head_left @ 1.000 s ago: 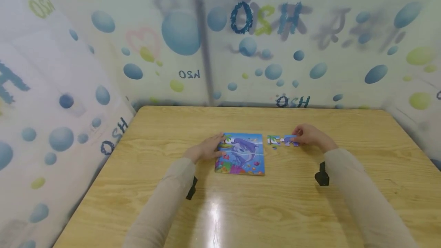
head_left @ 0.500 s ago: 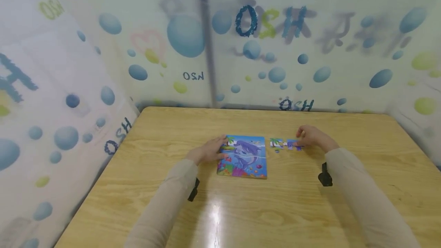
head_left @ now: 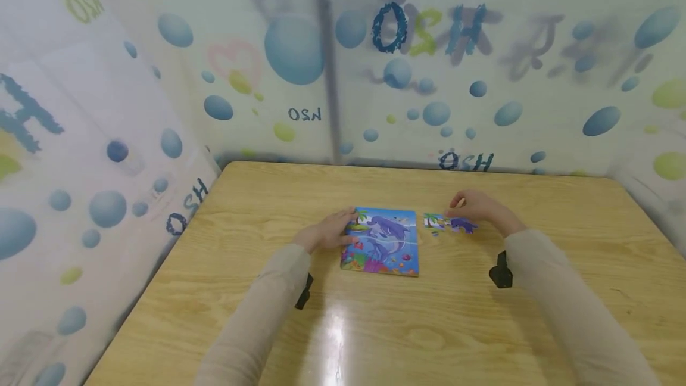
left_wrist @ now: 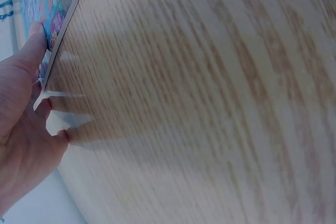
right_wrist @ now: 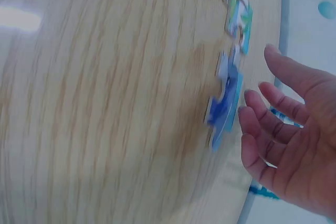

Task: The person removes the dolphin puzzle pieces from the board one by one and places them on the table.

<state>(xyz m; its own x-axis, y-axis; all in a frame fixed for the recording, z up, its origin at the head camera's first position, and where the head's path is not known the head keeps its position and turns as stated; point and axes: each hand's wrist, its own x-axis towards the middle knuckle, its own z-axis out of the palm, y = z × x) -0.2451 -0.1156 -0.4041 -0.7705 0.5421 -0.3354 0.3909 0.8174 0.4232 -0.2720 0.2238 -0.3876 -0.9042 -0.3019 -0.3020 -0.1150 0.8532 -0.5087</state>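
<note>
A square puzzle board with a dolphin picture (head_left: 382,249) lies on the table. My left hand (head_left: 327,232) rests at its left edge; in the left wrist view the thumb (left_wrist: 32,48) lies on the picture and other fingers touch the tabletop beside it. To the board's right lie a palm-tree puzzle piece (head_left: 432,220) and a purple dolphin piece section (head_left: 464,225). Over these hovers my right hand (head_left: 481,207). In the right wrist view its fingers are loosely bent beside the dolphin section (right_wrist: 227,103), apart from it, with nothing between them.
The wooden table (head_left: 407,326) stretches around the board and pieces. Behind it stands a pale curtain-like wall (head_left: 396,94) printed with blue and green bubbles. A black device (head_left: 501,271) hangs beneath the right sleeve.
My right hand has let go of the dolphin section's right part and shifted left above the pieces. The left hand stays at the board's edge. The head view has shifted slightly.
</note>
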